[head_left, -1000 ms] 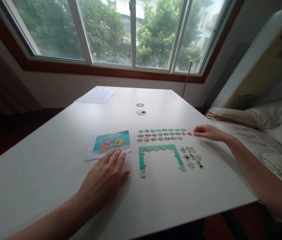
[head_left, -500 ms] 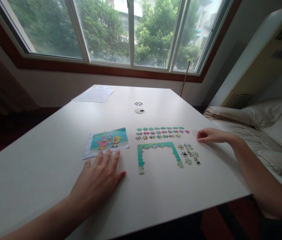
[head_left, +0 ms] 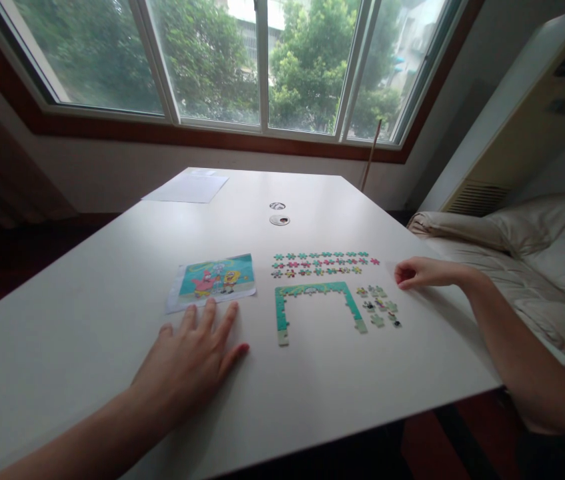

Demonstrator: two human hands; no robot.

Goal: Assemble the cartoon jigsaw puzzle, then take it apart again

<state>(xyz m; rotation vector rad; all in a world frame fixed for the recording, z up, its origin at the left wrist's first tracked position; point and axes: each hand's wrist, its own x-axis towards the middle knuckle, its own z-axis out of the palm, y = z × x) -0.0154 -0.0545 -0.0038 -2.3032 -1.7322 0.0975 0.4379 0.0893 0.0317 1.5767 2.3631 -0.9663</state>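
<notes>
My left hand (head_left: 189, 360) lies flat and open on the white table (head_left: 112, 267), fingers spread, just below a cartoon reference picture (head_left: 212, 281). A partly built teal puzzle frame (head_left: 312, 303) sits to the right of it. Above the frame lie rows of loose puzzle pieces (head_left: 322, 263). Several more pieces (head_left: 378, 308) are grouped right of the frame. My right hand (head_left: 419, 272) rests on the table right of the pieces, fingers curled together; what they hold, if anything, is hidden.
A sheet of paper (head_left: 187, 188) lies at the table's far left. Two round cable holes (head_left: 279, 215) are in the table's middle. Pale bedding (head_left: 527, 247) lies beyond the table's right edge, beneath a cabinet (head_left: 522, 127). Large windows (head_left: 262, 67) span the back wall.
My left hand has slid back toward me, off the picture's lower edge. My right hand has drawn slightly away from the rows of pieces, down and to the right.
</notes>
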